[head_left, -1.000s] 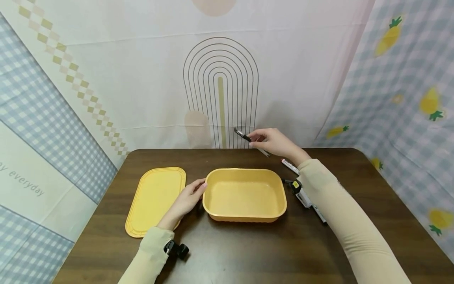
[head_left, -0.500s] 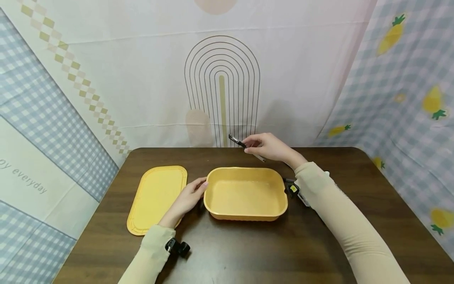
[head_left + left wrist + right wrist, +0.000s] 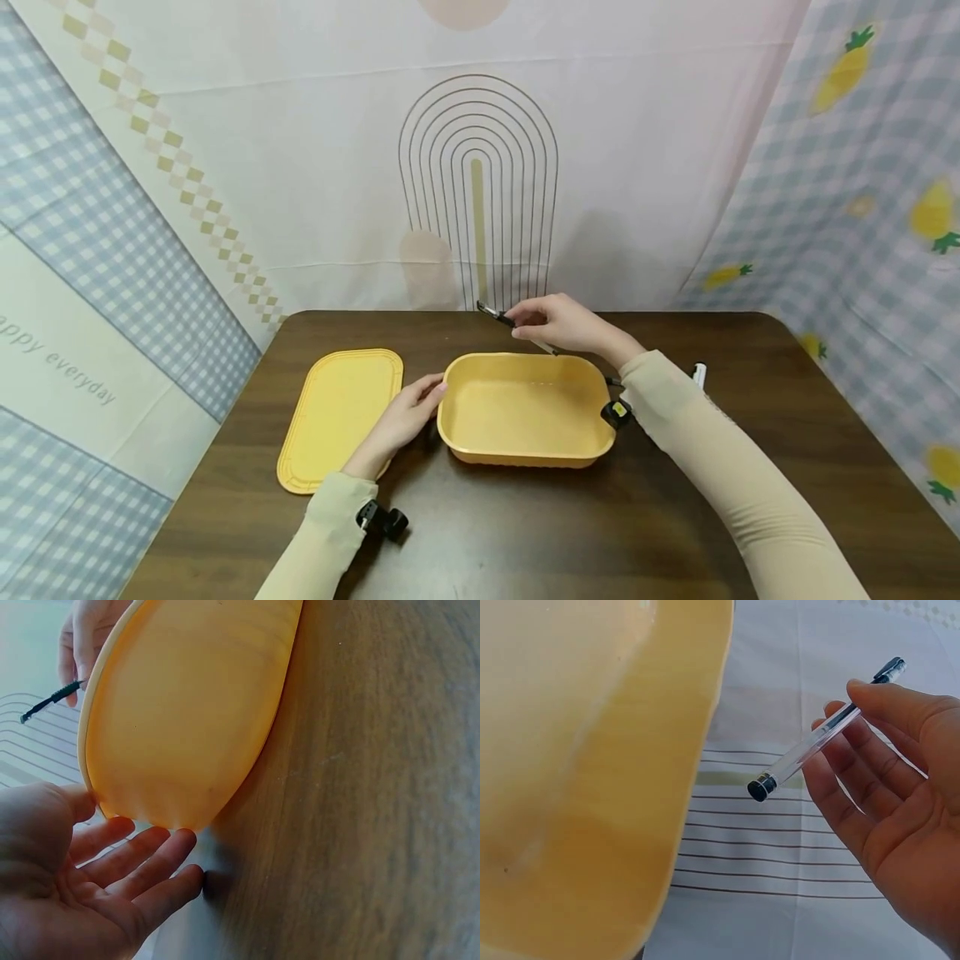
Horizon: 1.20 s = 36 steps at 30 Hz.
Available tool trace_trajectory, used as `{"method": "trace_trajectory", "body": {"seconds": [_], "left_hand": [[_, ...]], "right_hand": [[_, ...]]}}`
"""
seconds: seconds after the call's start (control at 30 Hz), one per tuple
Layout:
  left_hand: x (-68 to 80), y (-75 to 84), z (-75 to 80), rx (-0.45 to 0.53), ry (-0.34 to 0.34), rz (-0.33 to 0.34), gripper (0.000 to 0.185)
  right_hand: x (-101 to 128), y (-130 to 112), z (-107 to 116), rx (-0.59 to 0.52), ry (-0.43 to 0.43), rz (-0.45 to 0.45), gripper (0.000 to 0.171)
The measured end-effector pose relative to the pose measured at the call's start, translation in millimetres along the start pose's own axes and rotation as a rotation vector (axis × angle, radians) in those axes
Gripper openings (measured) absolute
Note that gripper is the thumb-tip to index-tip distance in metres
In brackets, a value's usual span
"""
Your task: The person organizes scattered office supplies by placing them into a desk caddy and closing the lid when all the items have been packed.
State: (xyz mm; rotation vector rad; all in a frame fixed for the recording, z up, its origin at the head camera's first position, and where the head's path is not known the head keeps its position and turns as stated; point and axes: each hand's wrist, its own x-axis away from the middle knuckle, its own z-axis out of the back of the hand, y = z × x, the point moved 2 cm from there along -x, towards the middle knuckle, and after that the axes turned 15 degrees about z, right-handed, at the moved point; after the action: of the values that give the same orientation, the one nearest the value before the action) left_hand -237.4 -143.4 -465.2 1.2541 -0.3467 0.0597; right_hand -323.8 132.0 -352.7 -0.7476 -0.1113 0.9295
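Observation:
In the head view my right hand (image 3: 562,322) pinches a gel pen (image 3: 496,314) between thumb and fingers, above the far rim of a yellow plastic box (image 3: 527,458). The pen has a clear barrel and a black clip cap; it slants, as the right wrist view shows its black end plug (image 3: 762,787) toward the box. My left hand (image 3: 405,417) holds the box's left end, thumb at the rim and fingertips (image 3: 180,841) against the outer wall. No object shows inside the box, which stands upright on the table.
A flat yellow lid (image 3: 341,417) lies on the brown wooden table (image 3: 480,533), left of the box and partly behind the left forearm. A white marker (image 3: 699,375) shows beyond the right sleeve. A patterned cloth (image 3: 322,167) hangs behind the table.
My right hand has carried the pen left and down, closer to the box's far rim. The right sleeve now covers most of the pens lying right of the box. My left hand stays at the box.

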Motion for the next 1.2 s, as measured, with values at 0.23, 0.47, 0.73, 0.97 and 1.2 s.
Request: {"method": "trace_trajectory", "body": {"seconds": [0.23,0.47,0.73,0.97,1.2], "left_hand": [[2.1,3.2,-0.3,0.002,-0.004,0.004,0.046],[0.9,3.7,-0.5,0.008,-0.006,0.002,0.045],[-0.3,2.4,0.7,0.005,-0.009,0.007,0.045],[-1.7,2.3,0.8,-0.001,-0.015,0.006,0.044],[-1.8,0.1,1.2,-0.001,-0.014,0.009,0.045]], "right_hand": [[-1.7,-0.9,-9.1,-0.033,-0.036,0.008,0.033],[-3.3,-3.3,-18.5,0.009,-0.076,0.048,0.031],[-5.8,-0.1,-33.4,0.027,-0.125,0.102,0.029],[-5.0,0.4,-40.2,0.058,-0.138,0.118,0.029],[-4.0,-0.1,-45.3,0.047,-0.150,0.113,0.028]]}}
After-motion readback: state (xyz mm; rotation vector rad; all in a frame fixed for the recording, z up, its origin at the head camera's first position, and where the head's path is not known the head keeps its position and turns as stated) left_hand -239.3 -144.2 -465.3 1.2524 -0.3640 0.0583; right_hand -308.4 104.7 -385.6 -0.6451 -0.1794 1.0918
